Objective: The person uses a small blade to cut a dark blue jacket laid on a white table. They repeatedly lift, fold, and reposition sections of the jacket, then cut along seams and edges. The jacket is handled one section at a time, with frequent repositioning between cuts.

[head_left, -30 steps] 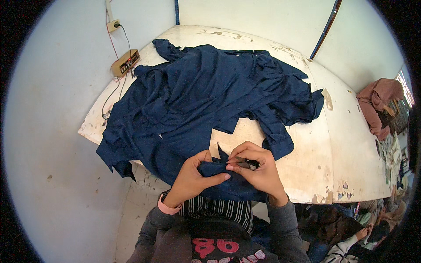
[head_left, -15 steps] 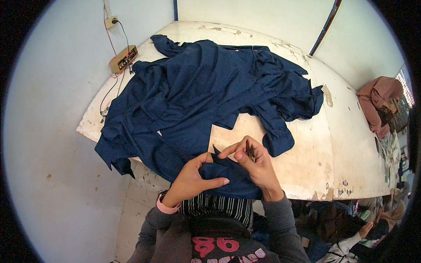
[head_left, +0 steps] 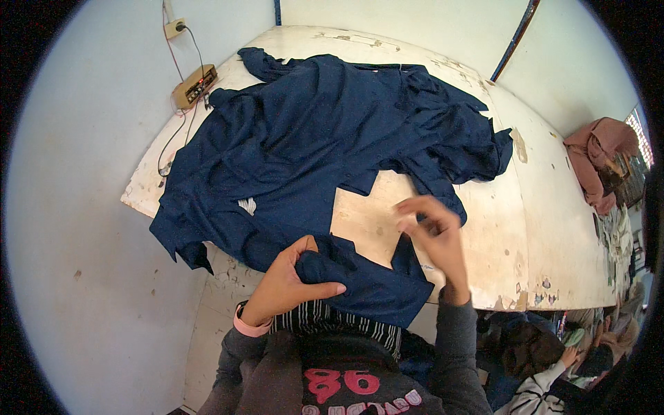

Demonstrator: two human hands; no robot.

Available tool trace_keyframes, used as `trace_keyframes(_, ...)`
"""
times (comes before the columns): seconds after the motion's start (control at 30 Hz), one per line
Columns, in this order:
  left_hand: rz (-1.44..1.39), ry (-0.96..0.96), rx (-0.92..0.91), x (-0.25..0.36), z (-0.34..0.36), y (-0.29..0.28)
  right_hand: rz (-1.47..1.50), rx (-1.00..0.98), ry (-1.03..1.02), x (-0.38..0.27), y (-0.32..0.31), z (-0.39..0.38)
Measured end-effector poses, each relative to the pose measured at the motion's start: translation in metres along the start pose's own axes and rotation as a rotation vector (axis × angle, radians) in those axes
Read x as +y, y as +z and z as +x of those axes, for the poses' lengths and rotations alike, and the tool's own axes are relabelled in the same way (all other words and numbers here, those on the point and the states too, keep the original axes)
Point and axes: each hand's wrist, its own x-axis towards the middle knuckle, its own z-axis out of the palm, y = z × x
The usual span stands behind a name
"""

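White walls (head_left: 90, 207) enclosed a worn bench (head_left: 484, 259), its pale surface flaked. Item: navy cloth (head_left: 297, 138), rumpled, spread across the bench's left and middle; its near part hung over the near edge. Left hand (head_left: 280, 285): grip clenched on a fold of that cloth. Right hand (head_left: 440, 238): raised to the right, blurred, fingers curled; whether its grip held anything could not be told. Brown box (head_left: 195, 86): stood far left. Writing: red figures (head_left: 342, 385) and pale lettering (head_left: 413, 398) crossed the dark sweater (head_left: 277, 366).
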Motion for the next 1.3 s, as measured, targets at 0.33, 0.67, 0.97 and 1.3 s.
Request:
trace_keyframes(0.33, 0.062, -0.028, 0.122, 0.003, 0.002, 0.016, 0.375, -0.161, 0.166, -0.017, 0.067, -0.028)
trace_keyframes(0.67, 0.141, 0.01, 0.148, -0.006, -0.002, 0.019, -0.759, 0.062, -0.446, -0.022, 0.063, -0.025)
trace_keyframes(0.97, 0.183, 0.026, -0.057, -0.007, -0.001, 0.025, 0.43, 0.094, 0.024, -0.027, 0.066, -0.006)
trace_keyframes(1.3, 0.178, 0.116, 0.104, 0.002, -0.002, 0.015, -0.325, -0.368, -0.241, -0.043, 0.044, 0.014)
